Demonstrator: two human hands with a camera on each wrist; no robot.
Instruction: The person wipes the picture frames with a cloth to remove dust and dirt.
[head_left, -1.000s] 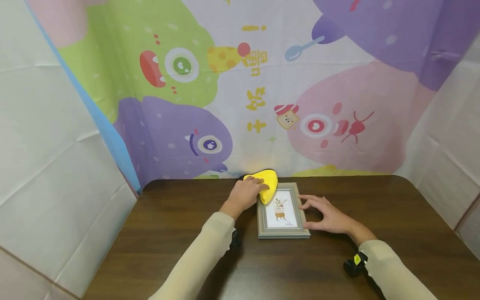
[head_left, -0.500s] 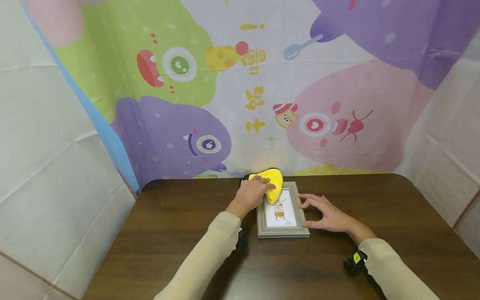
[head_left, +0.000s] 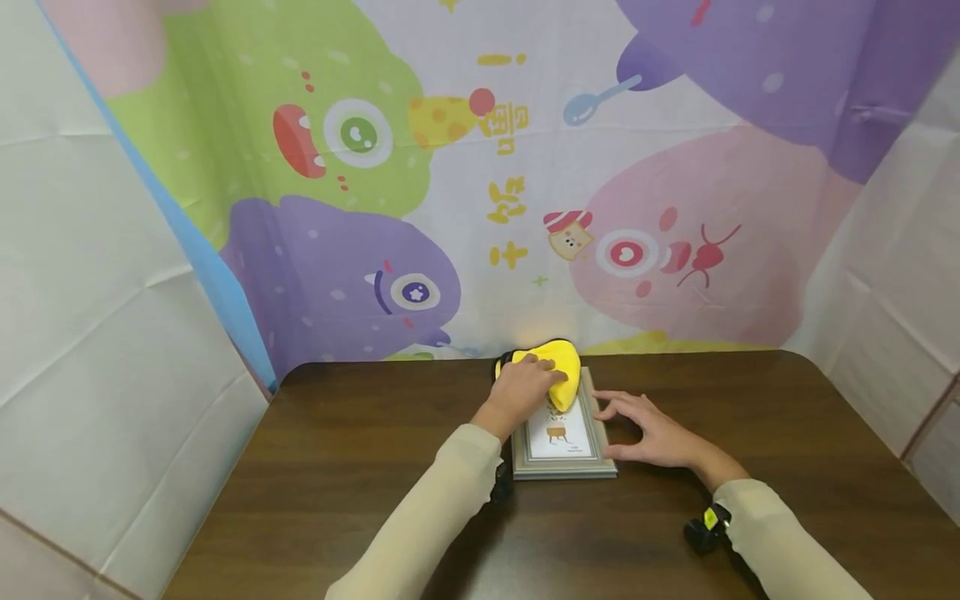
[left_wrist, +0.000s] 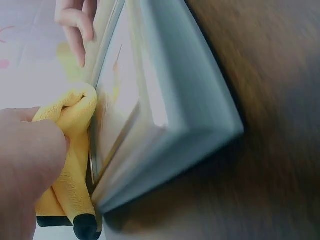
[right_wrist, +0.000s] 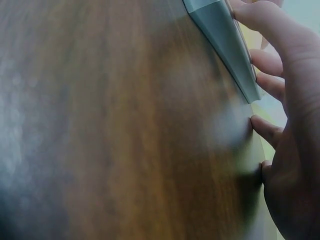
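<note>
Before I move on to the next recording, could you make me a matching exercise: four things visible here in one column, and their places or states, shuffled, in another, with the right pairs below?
Things
1. yellow cloth
2. picture frame
3. left hand
4. right hand

Places and states
A. touching one long side of the frame
B. covering part of the frame's far end
C. lying face up on the wooden table
D. on top of the cloth, holding it

Pairs: 1-B, 2-C, 3-D, 4-A
</note>
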